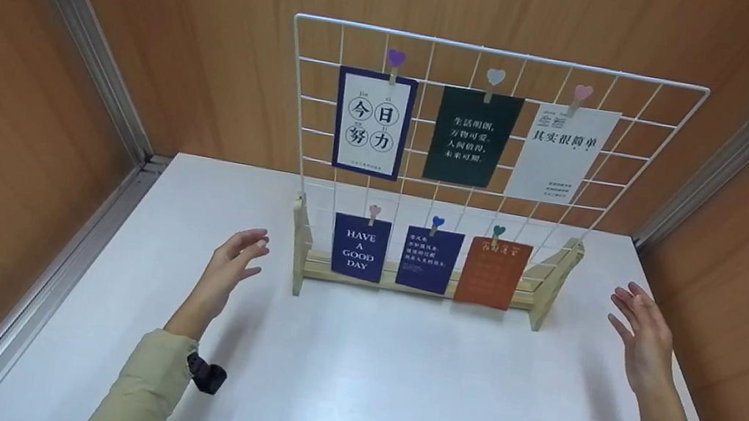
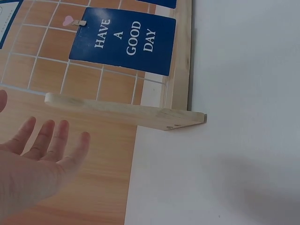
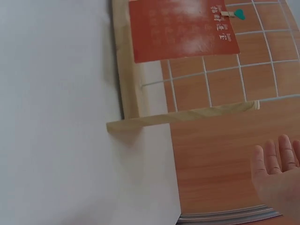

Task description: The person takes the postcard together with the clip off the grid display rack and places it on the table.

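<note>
A white wire grid stands in a pale wooden base on the table. Heart-topped clothespins pin several cards to it in two rows. In the top row hang a blue-bordered white card, a dark green card and a white card. Below them are two navy cards and an orange-red card. My left hand hovers left of the base, fingers relaxed, holding nothing. On the other side my right hand hangs in the air, fingers loosely bent and apart from the stand.
The white table reaches forward to a wood-grain back wall. Similar side panels with metal rails close in the left and right. Each sleeved wrist carries a small black camera.
</note>
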Demonstrator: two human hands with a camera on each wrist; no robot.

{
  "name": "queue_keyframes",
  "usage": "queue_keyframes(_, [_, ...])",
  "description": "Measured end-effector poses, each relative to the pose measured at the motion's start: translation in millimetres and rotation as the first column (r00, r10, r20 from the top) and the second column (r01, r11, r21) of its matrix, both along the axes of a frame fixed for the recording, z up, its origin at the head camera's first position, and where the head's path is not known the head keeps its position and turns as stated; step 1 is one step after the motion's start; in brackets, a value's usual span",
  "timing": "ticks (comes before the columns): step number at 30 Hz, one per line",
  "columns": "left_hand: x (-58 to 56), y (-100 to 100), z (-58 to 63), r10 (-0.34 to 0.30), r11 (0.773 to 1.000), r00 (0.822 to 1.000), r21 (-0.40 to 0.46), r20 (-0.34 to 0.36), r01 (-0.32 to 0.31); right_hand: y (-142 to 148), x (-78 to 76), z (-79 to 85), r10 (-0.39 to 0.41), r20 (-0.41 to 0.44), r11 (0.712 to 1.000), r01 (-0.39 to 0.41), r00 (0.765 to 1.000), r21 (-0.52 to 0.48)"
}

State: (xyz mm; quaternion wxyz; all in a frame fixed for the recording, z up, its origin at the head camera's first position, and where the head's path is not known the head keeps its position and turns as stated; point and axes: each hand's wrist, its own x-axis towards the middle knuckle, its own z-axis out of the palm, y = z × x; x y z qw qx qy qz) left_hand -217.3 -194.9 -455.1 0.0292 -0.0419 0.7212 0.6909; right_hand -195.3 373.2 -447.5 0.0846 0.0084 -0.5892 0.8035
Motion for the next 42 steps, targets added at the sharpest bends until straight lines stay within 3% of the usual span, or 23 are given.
queue_keyframes(9, [-2.6,4.4,3.2,-0.01,1.0,1.0,-0.026,0.005,0.01,-12.7,-4.2,10.6,0.02,-0.049,0.999,-0.022,0.999,-0.043])
queue_keyframes(21, [-2.2,10.6,16.5,-0.034,0.997,0.998,-0.065,-0.048,0.031,-28.5,-8.7,29.9,0.023,-0.054,0.997,-0.019,0.998,0.069])
queue_keyframes(31, [-8.1,14.9,28.1,-0.071,0.993,0.996,-0.099,-0.063,0.064,-42.3,-17.0,49.8,0.034,-0.093,0.996,-0.025,0.995,0.091])
queue_keyframes(40, [-10.0,17.8,35.7,-0.078,0.99,0.992,-0.122,-0.103,0.065,-52.3,-25.7,64.0,0.089,-0.134,0.993,-0.077,0.987,0.089])
queue_keyframes(42, [-6.4,20.6,43.7,-0.076,0.991,0.992,-0.122,-0.1,0.063,-55.3,-26.6,67.9,0.096,-0.131,0.993,-0.085,0.987,0.085])
